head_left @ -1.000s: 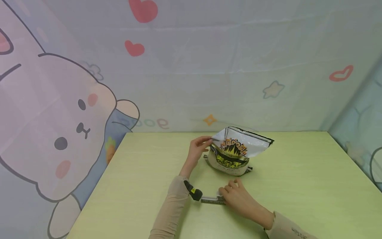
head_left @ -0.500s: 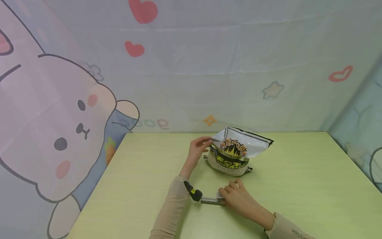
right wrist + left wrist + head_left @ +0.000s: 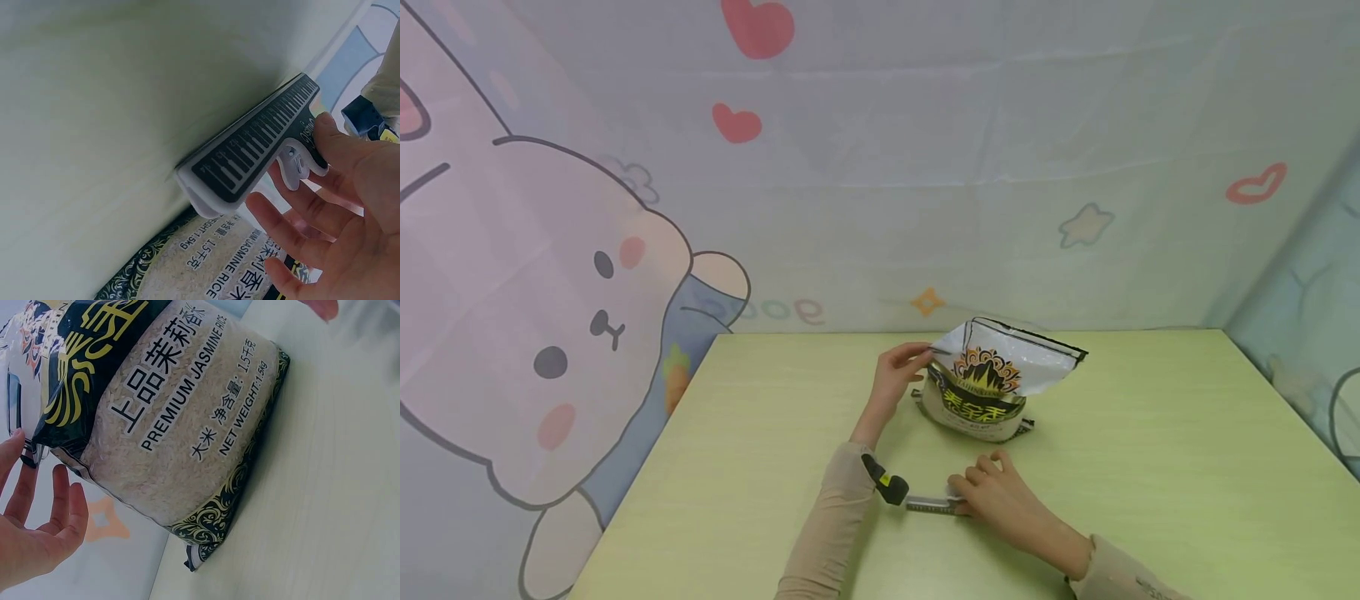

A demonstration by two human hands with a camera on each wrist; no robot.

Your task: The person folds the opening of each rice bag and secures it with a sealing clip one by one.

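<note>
A plastic bag of jasmine rice (image 3: pixel 973 408) stands on the table, its white top (image 3: pixel 1037 362) slanting over to the right. My left hand (image 3: pixel 895 371) pinches the bag's upper left edge; in the left wrist view the thumb and index finger meet there, and the other fingers stay loosely bent. Nearer the front, my right hand (image 3: pixel 1003 504) holds a bag clip (image 3: pixel 256 144) with a piano-key pattern, thumb and fingers at its white handle. The clip's long bar (image 3: pixel 930 505) points left, close over the table. Rice grains show through the bag's clear lower front (image 3: pixel 169 431).
The pale yellow-green table (image 3: pixel 1150 467) extends around both hands. A cloth backdrop (image 3: pixel 880 208) with a cartoon rabbit and hearts hangs behind it. On the left wrist sits a black camera (image 3: pixel 887 483), near the clip's left end in the head view.
</note>
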